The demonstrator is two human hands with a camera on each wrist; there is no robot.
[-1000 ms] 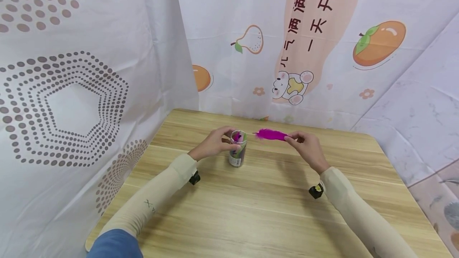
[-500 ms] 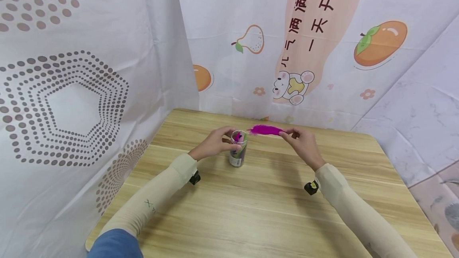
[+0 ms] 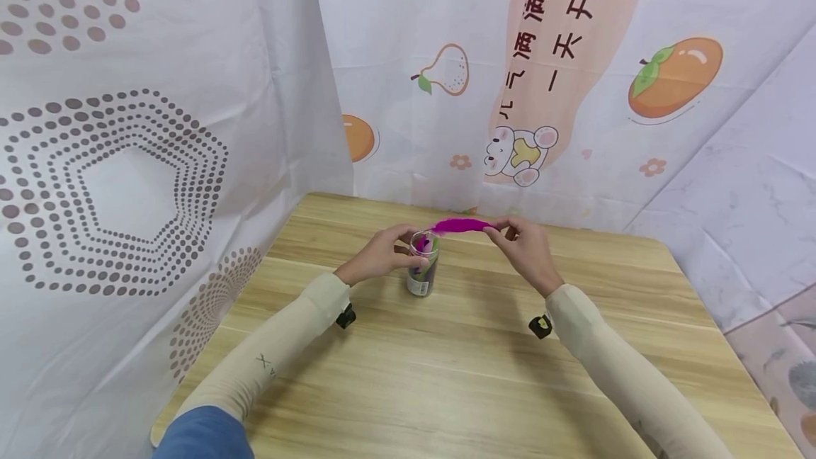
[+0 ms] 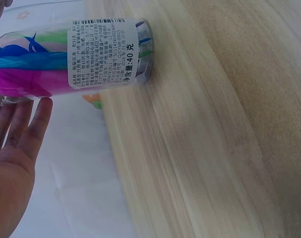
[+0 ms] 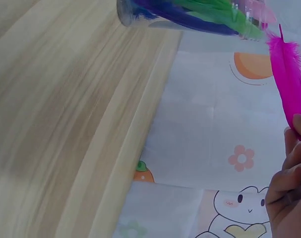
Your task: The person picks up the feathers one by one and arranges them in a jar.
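A clear jar [image 3: 422, 276] with a white label stands upright on the wooden table. Inside it are several feathers [image 4: 29, 60] in blue, green and magenta. My left hand [image 3: 379, 255] grips the jar near its rim, fingers behind and thumb in front. My right hand [image 3: 526, 250] pinches a magenta feather [image 3: 463, 225] by its tip, holding it roughly level above the table. In the right wrist view the feather's bare quill end [image 5: 281, 32] points toward the jar mouth; whether they touch, I cannot tell.
The wooden table [image 3: 408, 374] has its far edge against a white printed curtain [image 3: 395, 34]. Another curtain [image 3: 127, 197] with dotted patterns hangs along the left side. A small black camera is strapped at each wrist.
My right hand has moved left and slightly up, bringing the magenta feather's quill end to the jar's rim. The left hand and jar have stayed put.
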